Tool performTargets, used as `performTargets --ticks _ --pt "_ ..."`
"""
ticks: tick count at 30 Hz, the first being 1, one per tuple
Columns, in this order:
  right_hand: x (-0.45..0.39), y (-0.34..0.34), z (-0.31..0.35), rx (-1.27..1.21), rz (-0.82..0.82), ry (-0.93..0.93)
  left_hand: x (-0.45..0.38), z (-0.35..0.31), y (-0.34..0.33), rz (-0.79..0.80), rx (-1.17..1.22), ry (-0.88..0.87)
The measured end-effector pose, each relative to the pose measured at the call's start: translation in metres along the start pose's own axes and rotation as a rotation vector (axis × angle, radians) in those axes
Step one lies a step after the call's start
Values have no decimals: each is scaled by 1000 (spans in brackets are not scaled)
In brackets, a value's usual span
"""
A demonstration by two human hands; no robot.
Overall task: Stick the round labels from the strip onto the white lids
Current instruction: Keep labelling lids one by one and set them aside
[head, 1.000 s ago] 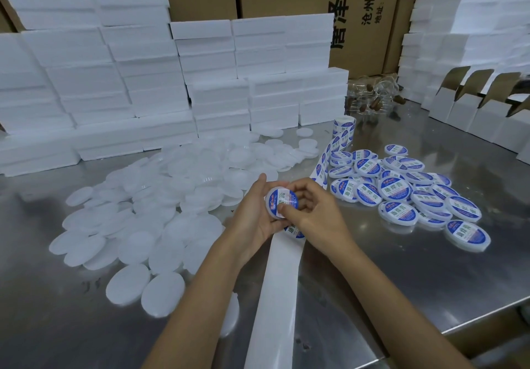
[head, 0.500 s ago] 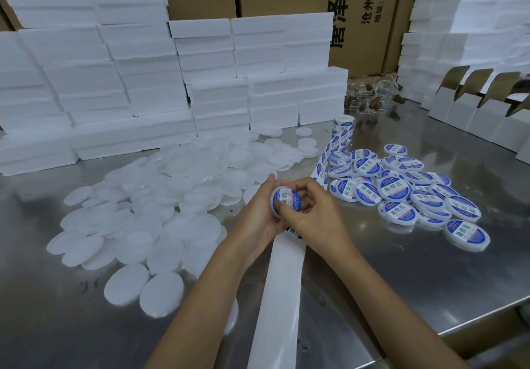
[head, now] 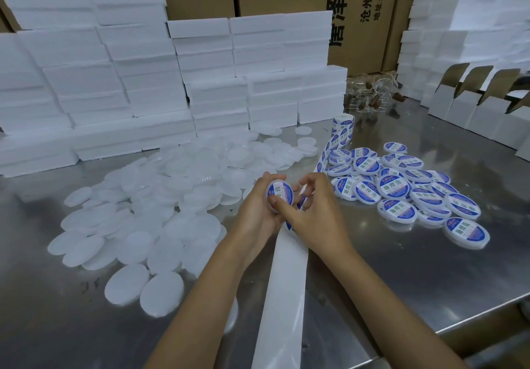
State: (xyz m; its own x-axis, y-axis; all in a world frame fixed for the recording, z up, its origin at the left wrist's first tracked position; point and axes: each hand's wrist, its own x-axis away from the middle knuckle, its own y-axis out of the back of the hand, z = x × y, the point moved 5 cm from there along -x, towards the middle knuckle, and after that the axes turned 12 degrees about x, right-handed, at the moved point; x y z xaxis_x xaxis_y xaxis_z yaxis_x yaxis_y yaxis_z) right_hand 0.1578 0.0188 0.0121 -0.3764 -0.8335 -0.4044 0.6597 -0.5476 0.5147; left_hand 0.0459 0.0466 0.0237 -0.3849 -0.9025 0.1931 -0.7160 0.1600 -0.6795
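While left hand (head: 255, 210) grips round labelled lid (head: 279, 193), glossy.

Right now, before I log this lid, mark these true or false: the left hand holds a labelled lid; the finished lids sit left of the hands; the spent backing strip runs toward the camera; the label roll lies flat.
1. The left hand holds a labelled lid. True.
2. The finished labelled lids sit left of the hands. False: they lie to the right; the plain white lids lie left.
3. The backing strip runs toward the camera. True.
4. The label roll lies flat. False: it stands upright.
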Motion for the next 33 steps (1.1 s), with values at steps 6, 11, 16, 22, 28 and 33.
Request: performTargets --ticks 6,11,16,22,28,33 --pt "2 -2 4 115 36 103 1 -2 1 100 99 17" --pt "0 1 3 38 8 151 1 -2 1 178 126 33" --pt "1 2 1 60 13 116 -1 -1 -2 235 79 23" --pt "3 10 1 320 -111 -5 1 5 -5 228 -41 -3" --pt "-1 14 -8 189 -190 -30 4 12 -11 289 -104 -2" --pt "-2 10 -9 170 -111 -46 6 10 -13 274 -95 -34"
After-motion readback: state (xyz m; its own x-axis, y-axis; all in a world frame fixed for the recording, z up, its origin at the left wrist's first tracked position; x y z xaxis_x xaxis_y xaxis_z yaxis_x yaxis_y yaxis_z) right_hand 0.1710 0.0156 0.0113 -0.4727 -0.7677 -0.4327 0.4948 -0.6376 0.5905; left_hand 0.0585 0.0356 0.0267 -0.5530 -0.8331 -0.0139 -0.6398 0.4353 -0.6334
